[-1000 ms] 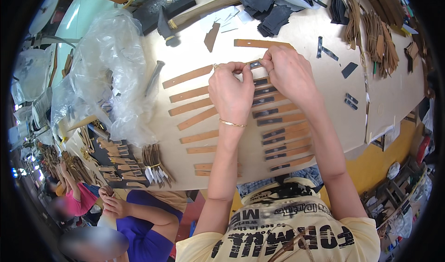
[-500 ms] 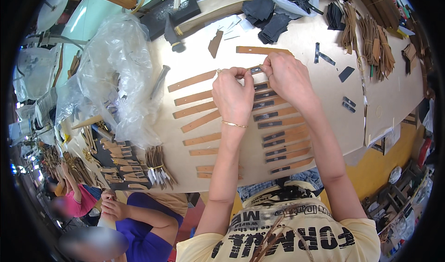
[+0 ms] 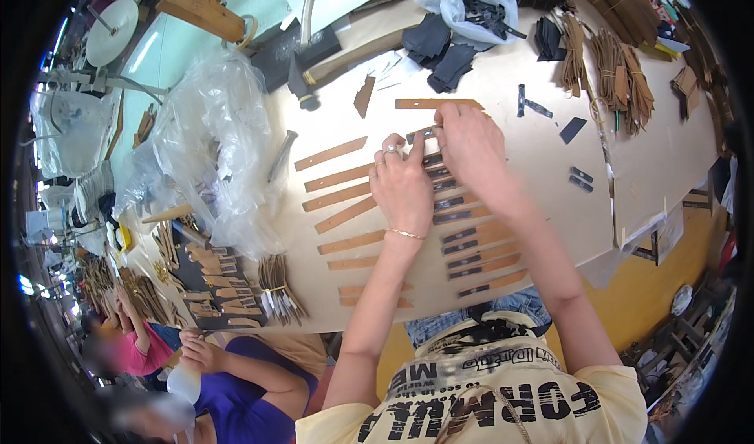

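My left hand (image 3: 402, 183) rests over the upper middle of the table, its fingers apart and a fingertip pressing on a small black strip (image 3: 421, 135). That black piece lies on the end of a brown leather strip, mostly covered by my hands. Close beside it, my right hand (image 3: 473, 141) has its fingers bent together at the same strip. Just beyond lies a plain brown strip (image 3: 420, 104) with a small hole. Below my right hand runs a column of brown strips with black ends (image 3: 463, 261). To the left, plain brown strips (image 3: 334, 178) form another column.
Clear plastic bags (image 3: 208, 145) and a hammer (image 3: 298, 82) lie at left. Black pieces (image 3: 452, 67) and a bag of black scraps (image 3: 479, 12) stand at the back. Bundled brown strips (image 3: 616, 67) lie far right. Another person (image 3: 251, 381) sits at lower left.
My left hand has gone from a pinch at the strip to fingers spread and pressing down. The strip and my right hand sit slightly lower. The whole view has shifted a little.
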